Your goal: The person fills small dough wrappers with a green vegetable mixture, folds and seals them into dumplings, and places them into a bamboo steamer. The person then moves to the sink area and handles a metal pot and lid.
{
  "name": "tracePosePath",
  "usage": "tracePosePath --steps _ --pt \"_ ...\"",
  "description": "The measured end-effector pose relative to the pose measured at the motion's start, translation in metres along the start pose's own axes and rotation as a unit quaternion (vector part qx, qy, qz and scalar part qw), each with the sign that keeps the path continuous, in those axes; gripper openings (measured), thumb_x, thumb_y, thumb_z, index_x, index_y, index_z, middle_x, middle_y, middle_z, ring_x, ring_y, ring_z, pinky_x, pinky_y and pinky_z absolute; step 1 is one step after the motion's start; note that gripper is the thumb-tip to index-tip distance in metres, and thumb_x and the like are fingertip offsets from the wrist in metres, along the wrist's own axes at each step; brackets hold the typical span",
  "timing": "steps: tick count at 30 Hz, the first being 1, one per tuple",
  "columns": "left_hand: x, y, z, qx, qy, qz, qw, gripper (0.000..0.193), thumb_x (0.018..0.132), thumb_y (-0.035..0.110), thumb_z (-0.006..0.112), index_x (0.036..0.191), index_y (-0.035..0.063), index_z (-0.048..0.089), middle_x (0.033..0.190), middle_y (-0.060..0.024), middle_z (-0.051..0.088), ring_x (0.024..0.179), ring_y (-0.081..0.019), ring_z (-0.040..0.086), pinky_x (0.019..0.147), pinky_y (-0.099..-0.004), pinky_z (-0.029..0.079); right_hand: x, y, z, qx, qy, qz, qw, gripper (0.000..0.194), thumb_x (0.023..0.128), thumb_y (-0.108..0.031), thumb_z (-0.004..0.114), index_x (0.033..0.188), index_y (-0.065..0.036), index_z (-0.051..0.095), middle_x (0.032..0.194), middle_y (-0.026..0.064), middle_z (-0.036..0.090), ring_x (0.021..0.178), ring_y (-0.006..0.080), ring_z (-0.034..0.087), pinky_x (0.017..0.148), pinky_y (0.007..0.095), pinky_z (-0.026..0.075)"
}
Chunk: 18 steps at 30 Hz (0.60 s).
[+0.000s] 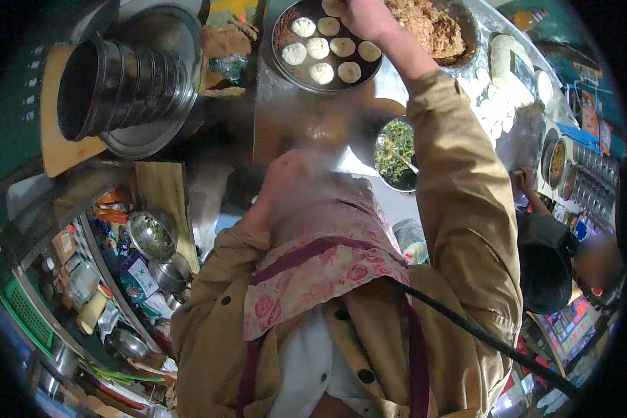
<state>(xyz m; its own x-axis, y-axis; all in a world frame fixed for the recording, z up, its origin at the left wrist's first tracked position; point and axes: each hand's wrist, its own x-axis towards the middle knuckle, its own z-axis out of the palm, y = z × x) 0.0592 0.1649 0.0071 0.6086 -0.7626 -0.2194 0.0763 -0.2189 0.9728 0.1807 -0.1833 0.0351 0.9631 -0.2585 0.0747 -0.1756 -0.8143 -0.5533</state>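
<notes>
Several pale round filled buns [317, 48] sit in a round dark steamer tray [281, 69] at the top of the view. My right hand [368, 20] reaches over the tray's right rim, its fingers against a bun [333, 7] at the picture's top edge. Whether they grip it is cut off from view. My left hand [288, 170] is low in front of the floral apron [324, 261], near the counter's front edge. A hazy smear blurs its fingers, and I cannot make out anything in them.
A bowl of minced filling [433, 31] stands right of the tray; a bowl of chopped greens [395, 151] with a spoon is nearer. Dough pieces [494, 107] lie to the right. Stacked steamer rings [125, 89] stand left. Another person's hand [526, 180] is at far right.
</notes>
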Motion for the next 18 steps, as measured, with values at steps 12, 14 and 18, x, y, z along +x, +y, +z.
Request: tracePosePath --steps 12,14,18 --pt "0.028 0.008 0.042 -0.126 -0.037 -0.153 0.98 0.026 0.104 0.03 0.058 0.112 0.008 0.07 0.082 0.0048 0.059 0.07 -0.0054 0.049 0.061 -0.023 0.039 -0.087 0.014 -0.033 -0.011 0.044 0.041 0.998 0.024 0.099 -0.022 0.062 0.103 0.0 0.068 0.09 0.0144 0.073 0.074 0.0286 0.071 0.066 0.0409 0.055" --pt "0.039 0.022 0.061 -0.208 -0.069 -0.227 0.949 0.026 0.105 0.027 0.055 0.112 0.0071 0.07 0.083 0.0048 0.058 0.071 -0.0054 0.049 0.062 -0.0231 0.04 -0.15 0.035 -0.046 0.05 0.077 0.129 0.987 0.03 0.096 -0.03 0.073 0.104 -0.002 0.072 0.087 0.0145 0.074 0.078 0.0223 0.072 0.073 0.0348 0.056" --pt "0.067 0.032 0.102 -0.154 -0.176 -0.027 0.972 0.035 0.109 0.024 0.044 0.121 0.0009 0.068 0.111 -0.007 0.069 0.105 -0.016 0.062 0.095 -0.0297 0.047 -0.269 0.061 -0.059 0.068 0.098 0.223 0.967 0.029 0.097 -0.026 0.071 0.107 0.001 0.072 0.086 0.0122 0.075 0.079 0.0139 0.07 0.074 0.0302 0.056"
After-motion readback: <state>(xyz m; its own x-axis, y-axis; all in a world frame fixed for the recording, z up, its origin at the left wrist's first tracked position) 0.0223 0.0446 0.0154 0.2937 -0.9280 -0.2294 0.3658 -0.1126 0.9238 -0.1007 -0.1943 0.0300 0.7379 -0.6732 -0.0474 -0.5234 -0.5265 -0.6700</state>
